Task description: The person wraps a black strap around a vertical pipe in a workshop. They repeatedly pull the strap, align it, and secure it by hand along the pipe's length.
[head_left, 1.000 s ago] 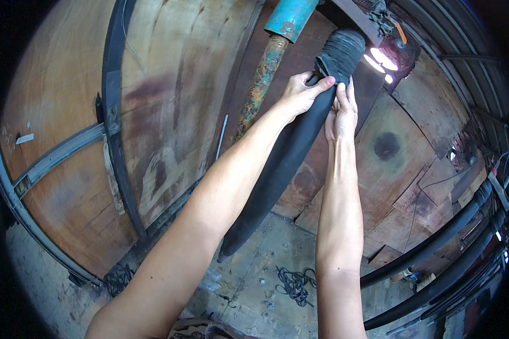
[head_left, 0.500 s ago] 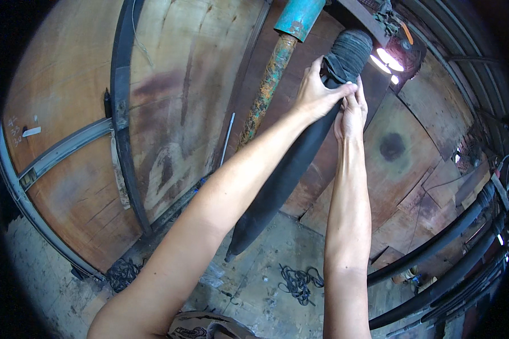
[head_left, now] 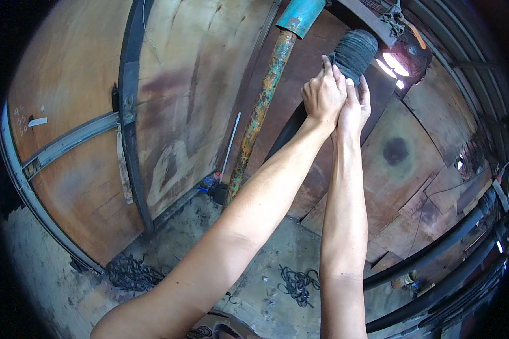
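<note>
A long black tube (head_left: 287, 135), rubber-like, hangs from overhead, its top end wound with many turns of a dark strip (head_left: 357, 50). Just below and against those windings, my left hand (head_left: 324, 96) is closed, knuckles toward me, fingertips at the left edge of the wrap. My right hand (head_left: 353, 110) is closed around the right side of the same spot, thumb and fingers pointing up to the lowest turns. The two hands touch. My forearms and hands hide most of the tube, so whether a loose strip end is pinched in the fingers cannot be made out.
A rusty pole (head_left: 260, 116) with a teal sleeve (head_left: 301, 17) stands left of the hands. A lit lamp (head_left: 396, 64) glows at upper right. Black strips lie tangled on the floor (head_left: 249, 277). More black tubes (head_left: 435, 248) curve at the right. Wooden panels (head_left: 175, 107) form the wall.
My left hand has turned over and closed toward the right hand, its thumb no longer lying across the tube. The tube's lower end is now hidden behind my left arm. The view has shifted slightly.
</note>
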### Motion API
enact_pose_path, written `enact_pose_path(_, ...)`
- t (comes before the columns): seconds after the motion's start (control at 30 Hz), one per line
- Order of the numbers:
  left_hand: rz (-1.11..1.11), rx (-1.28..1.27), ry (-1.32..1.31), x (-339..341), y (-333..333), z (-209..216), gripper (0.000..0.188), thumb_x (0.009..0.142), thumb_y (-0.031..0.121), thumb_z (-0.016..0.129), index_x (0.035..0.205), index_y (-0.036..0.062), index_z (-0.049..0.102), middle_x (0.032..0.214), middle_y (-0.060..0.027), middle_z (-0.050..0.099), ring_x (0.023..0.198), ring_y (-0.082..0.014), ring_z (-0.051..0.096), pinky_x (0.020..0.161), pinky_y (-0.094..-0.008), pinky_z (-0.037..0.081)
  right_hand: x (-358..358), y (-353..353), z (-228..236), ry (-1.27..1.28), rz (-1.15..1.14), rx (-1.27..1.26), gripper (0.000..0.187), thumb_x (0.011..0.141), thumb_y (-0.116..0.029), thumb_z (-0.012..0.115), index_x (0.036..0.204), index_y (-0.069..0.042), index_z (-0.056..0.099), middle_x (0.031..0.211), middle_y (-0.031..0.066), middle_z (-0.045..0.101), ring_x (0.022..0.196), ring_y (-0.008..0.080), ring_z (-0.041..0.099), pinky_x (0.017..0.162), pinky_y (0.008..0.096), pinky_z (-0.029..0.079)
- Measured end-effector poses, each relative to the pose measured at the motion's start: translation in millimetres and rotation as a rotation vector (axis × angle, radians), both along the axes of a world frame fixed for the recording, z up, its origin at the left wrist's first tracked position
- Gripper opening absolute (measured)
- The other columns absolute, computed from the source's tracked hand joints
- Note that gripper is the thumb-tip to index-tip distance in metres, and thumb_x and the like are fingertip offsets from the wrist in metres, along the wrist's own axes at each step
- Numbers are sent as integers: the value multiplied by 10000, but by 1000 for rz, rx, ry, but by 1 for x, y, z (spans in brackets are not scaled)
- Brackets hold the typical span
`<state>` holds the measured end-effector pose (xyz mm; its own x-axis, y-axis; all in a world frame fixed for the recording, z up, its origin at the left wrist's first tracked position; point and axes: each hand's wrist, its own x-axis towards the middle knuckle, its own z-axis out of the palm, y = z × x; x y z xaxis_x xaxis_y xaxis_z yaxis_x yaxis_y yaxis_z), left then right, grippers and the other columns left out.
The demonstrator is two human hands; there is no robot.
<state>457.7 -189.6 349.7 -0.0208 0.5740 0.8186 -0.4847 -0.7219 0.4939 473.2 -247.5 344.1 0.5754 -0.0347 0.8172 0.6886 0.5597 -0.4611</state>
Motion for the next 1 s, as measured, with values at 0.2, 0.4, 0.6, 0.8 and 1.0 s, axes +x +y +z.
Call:
enact_pose_path(0.2,-320,-292,-123,12,29,-13,368,1006,201,502,819,-42,706,829,-266,714,806,-422,717,751,-505,544,-15,14,0,-17,-188,48,604,964,-66,670,1476,74,382,1287,192,609,1156,196,602,1010,304,470)
enact_pose_path(0.4,-991,-529,578,50,67,-17,275,947,187,558,931,-33,723,944,-194,734,830,-350,716,758,-516,525,-17,9,-1,-14,-163,72,553,960,-80,684,1436,65,443,1273,179,609,1148,193,599,1011,312,468)
enact_pose_path(0.6,-815,-126,775,33,73,-19,405,953,221,598,1178,-109,664,1150,-239,704,1085,-331,681,934,-444,505,-11,-17,3,-13,-298,-28,471,970,-178,692,1380,8,552,1139,134,671,948,130,612,818,261,499)
enact_pose_path(0.8,-696,56,446,-16,63,-56,525,971,211,599,1346,-149,525,1287,-320,625,1194,-351,646,1030,-397,487,-38,-38,8,-113,-1020,-357,335,890,-266,759,1149,-54,749,944,166,736,849,217,702,805,354,537)
enact_pose_path(1.0,-741,139,185,-104,75,-105,466,954,56,606,1393,-56,501,1269,-253,644,1132,-278,668,940,-374,552,-98,-18,-35,-666,-1092,-936,156,882,-143,701,1003,-61,755,1214,151,667,958,362,700,860,442,547)
